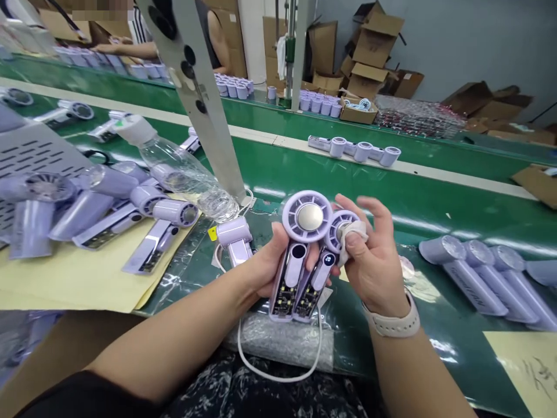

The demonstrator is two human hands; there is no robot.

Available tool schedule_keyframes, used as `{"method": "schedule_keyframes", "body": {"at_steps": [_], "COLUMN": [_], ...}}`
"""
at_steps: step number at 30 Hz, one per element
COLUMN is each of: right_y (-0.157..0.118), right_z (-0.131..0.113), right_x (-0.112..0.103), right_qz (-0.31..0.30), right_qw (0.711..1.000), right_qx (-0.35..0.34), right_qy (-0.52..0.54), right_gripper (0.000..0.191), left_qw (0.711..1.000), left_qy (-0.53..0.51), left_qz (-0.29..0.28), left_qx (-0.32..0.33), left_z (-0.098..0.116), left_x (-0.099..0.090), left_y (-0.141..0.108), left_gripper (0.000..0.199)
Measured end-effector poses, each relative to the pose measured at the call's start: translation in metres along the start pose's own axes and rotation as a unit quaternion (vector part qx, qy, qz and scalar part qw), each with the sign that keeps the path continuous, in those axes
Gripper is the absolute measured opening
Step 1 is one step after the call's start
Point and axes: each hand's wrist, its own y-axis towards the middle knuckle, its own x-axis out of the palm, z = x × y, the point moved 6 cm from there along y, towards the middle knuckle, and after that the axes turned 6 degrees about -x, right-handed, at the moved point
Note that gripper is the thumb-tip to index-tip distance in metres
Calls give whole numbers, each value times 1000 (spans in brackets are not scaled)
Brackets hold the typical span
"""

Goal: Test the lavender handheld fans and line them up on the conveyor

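Two purple handheld fans are held side by side in my left hand (272,255), its fingers wrapped behind them. The left fan (289,278) has a round silver centre and a dark round display. On the right fan (319,276) a small display reads 20. Circuit boards show through the lower handles of both. My right hand (374,255) pinches a white cloth (351,237) against the right fan's head; its other fingers are raised. A pale watch band circles my right wrist.
Several purple fans lie on yellow paper (108,284) at left, near a clear plastic bottle (174,159). A metal post (209,110) rises ahead. More fans (491,278) lie at right. A white cable (278,377) loops below my hands. People sit across the line.
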Motion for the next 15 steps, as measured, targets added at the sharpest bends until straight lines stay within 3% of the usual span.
{"method": "schedule_keyframes", "body": {"at_steps": [2, 3, 7, 9, 12, 15], "right_y": [-4, -6, -10, -8, -1, 4], "right_z": [6, 8, 5, 1, -6, -11], "right_x": [9, 12, 14, 7, -10, -30], "right_qz": [-37, -46, -6, 33, 61, 85], "right_qw": [996, 993, 996, 997, 978, 910], "right_qx": [71, 94, 89, 64, 23, -19], "right_qy": [47, 60, 24, -41, -199, -404], "right_gripper": [66, 66, 39, 36, 49, 50], "left_qw": [1000, 999, 998, 998, 998, 998], "left_qy": [24, 38, 62, 57, 52, 43], "left_qz": [-5, -2, 22, 23, 20, 38], "left_qx": [-11, -12, -7, -8, -17, 15], "left_z": [-3, -2, -2, -5, -6, 4], "left_x": [2, 3, 5, 5, 2, -2], "left_y": [-2, -4, -7, -6, -2, 1], "left_gripper": [80, 80, 76, 76, 79, 79]}}
